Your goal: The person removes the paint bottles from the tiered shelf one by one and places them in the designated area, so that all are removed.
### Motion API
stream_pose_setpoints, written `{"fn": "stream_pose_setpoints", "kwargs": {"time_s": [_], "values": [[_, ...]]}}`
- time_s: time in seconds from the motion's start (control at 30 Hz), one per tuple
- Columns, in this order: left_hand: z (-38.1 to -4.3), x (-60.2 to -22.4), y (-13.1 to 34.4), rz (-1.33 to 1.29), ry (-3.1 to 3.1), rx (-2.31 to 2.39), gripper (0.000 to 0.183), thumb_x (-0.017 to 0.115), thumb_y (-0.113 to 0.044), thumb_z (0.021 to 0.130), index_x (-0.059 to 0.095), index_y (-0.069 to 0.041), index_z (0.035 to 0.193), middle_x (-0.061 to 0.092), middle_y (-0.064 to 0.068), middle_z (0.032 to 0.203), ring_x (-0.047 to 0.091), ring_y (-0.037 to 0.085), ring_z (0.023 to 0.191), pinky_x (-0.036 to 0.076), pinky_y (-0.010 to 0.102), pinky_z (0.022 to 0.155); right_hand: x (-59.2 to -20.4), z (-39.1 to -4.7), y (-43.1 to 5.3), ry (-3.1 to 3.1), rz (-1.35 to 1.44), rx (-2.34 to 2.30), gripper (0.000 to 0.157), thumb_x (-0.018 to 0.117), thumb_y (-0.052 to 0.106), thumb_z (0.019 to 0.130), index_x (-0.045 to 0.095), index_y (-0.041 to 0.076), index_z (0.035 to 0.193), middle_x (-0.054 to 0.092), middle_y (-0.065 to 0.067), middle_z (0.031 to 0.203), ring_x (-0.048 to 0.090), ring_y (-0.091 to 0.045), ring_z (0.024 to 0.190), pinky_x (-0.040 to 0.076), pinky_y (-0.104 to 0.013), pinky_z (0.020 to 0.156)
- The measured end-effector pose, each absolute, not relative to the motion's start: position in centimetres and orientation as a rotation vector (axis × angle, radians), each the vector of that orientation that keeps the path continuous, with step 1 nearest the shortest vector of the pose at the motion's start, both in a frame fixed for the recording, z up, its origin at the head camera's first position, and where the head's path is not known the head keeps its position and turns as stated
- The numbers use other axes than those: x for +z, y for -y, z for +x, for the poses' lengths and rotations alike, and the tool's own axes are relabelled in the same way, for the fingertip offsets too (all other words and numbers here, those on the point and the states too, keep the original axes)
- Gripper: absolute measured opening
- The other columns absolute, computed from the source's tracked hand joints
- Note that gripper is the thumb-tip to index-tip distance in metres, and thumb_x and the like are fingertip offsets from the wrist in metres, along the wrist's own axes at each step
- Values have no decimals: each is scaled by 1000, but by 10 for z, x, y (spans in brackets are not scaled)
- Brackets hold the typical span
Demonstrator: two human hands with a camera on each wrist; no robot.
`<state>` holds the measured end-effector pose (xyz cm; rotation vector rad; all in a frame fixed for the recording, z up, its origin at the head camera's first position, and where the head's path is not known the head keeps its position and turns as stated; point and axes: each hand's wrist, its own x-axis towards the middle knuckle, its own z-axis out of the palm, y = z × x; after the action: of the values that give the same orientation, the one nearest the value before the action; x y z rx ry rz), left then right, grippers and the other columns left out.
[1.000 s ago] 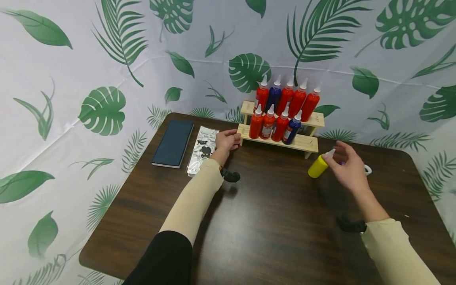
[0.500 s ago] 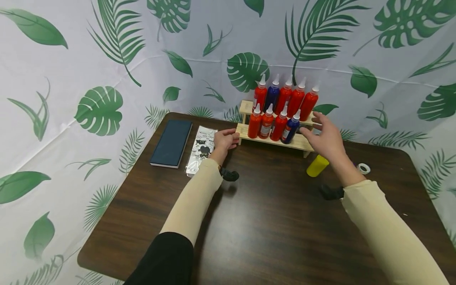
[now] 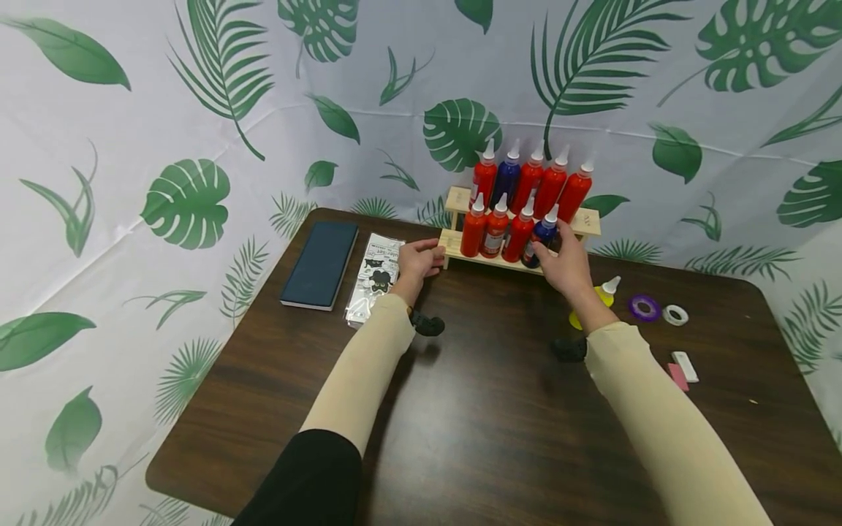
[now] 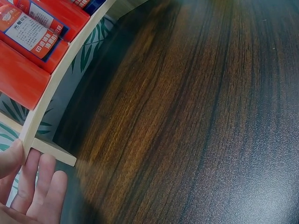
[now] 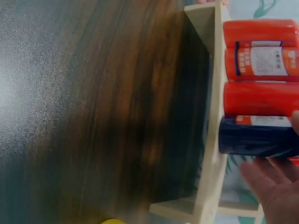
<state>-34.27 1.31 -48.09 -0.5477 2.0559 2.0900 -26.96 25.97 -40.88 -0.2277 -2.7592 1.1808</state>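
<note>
A two-tier wooden rack (image 3: pixel 454 239) stands by the wall and carries several red bottles and two dark blue ones, all with white pointed nozzles. My left hand (image 3: pixel 418 261) pinches the left end of its lower shelf, thumb above and fingers below, as the left wrist view shows. At the right end of the bottom row is a dark blue bottle (image 5: pixel 261 139). My right hand (image 3: pixel 567 267) holds this bottle, with the thumb at its front and the fingers along its right side. Behind my right wrist, a yellow bottle (image 3: pixel 606 291) on the table is partly hidden.
Left of the rack lie a dark notebook (image 3: pixel 320 264) and a packet with black cartoon prints (image 3: pixel 372 281). On the right are a purple tape roll (image 3: pixel 644 307), a white roll (image 3: pixel 675 315), and small white (image 3: pixel 685 367) and pink pieces (image 3: pixel 678 377). A leaf-print cloth hangs behind.
My right hand has moved up and left, from beside the yellow bottle's nozzle to the dark blue bottle, and now holds it. My left hand has stayed on the rack.
</note>
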Motion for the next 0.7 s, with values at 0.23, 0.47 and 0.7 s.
{"fn": "stream_pose_setpoints", "kwargs": {"time_s": [0.23,0.47,0.7], "values": [[-342,-483,-15,-549,-2044,2106,23,75,-12,83,74,-12,106,74,6,87,72,23,82,59,36,71,-416,-270,-261,2692,-265,1231,62,52,29,99,24,15,152,36,-15,151,36,-35,136,33,-54,108],[-342,-480,-17,-537,-2060,2096,24,75,-14,84,73,-12,108,73,6,89,72,22,82,59,33,69,-414,-264,-262,2663,-274,1216,61,54,29,98,27,13,150,37,-15,150,39,-35,135,36,-53,107],[-340,-479,-15,-563,-2053,2084,22,75,-13,84,74,-13,105,74,6,87,72,23,82,59,34,68,-397,-245,-254,2624,-258,1155,61,57,29,97,31,10,149,43,-18,145,46,-36,128,40,-52,104]]}}
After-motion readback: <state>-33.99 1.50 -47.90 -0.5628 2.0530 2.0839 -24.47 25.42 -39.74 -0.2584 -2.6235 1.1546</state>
